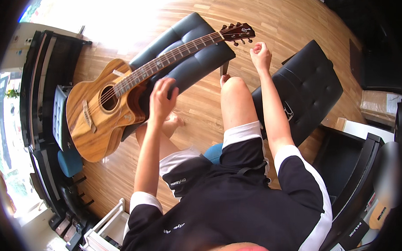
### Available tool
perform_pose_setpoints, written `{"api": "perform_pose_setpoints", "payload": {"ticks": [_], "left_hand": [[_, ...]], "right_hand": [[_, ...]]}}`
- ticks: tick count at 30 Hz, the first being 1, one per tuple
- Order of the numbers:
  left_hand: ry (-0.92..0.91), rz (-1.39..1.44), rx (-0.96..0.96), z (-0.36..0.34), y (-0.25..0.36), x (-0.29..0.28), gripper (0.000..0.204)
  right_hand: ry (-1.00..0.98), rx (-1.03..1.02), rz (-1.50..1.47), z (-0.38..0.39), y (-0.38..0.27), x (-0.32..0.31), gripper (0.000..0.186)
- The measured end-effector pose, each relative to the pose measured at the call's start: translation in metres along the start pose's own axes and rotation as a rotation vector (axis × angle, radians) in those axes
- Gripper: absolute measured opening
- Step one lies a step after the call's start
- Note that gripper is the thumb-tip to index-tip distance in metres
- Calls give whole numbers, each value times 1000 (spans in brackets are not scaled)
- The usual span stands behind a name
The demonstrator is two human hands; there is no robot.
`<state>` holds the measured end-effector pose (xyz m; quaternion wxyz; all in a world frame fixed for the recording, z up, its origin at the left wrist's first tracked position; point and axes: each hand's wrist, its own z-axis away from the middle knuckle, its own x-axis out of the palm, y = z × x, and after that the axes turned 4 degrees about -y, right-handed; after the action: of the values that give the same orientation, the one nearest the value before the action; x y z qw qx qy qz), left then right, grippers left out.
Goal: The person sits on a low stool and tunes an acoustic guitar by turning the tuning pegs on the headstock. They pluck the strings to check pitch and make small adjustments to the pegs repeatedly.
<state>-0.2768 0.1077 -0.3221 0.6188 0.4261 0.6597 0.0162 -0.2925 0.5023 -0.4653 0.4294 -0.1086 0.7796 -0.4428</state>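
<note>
Wooden floor point(197, 107) spans the room. The guitar point(118, 90) lies face up, neck along a padded black desk point(192, 67), seemingly for support. Beside that neck, the left hand point(162, 95) has loosely bent fingers; near the guitar's headstock, the right hand point(261, 55) curls narrow, contents impossible to tell.

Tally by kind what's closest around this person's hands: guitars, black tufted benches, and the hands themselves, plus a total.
Guitar: 1
Black tufted benches: 2 (left bench, right bench)
Hands: 2 (left hand, right hand)
Total: 5
</note>
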Motion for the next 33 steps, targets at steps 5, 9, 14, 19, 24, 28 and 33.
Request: {"api": "perform_pose_setpoints", "payload": {"ticks": [5,9,14,19,24,28,33], "left_hand": [[32,1160,-584,-5,-36,90,41],[94,1995,-414,-40,-63,107,51],[193,2294,-622,-87,-66,118,47],[141,2342,-548,-117,-50,112,59],[44,2385,-446,-134,-73,141,44],[12,2413,-445,-138,-84,147,40],[7,2422,-420,-140,-82,148,38]], "right_hand": [[25,1,20,-41,19,27,22],[-75,30,12,-51,18,32,19],[-37,18,-14,-50,26,33,17],[-19,59,28,-50,11,30,21],[-45,26,-4,-50,11,27,15],[-132,110,-51,-51,10,28,14],[-245,421,-486,-52,25,30,27]]}}
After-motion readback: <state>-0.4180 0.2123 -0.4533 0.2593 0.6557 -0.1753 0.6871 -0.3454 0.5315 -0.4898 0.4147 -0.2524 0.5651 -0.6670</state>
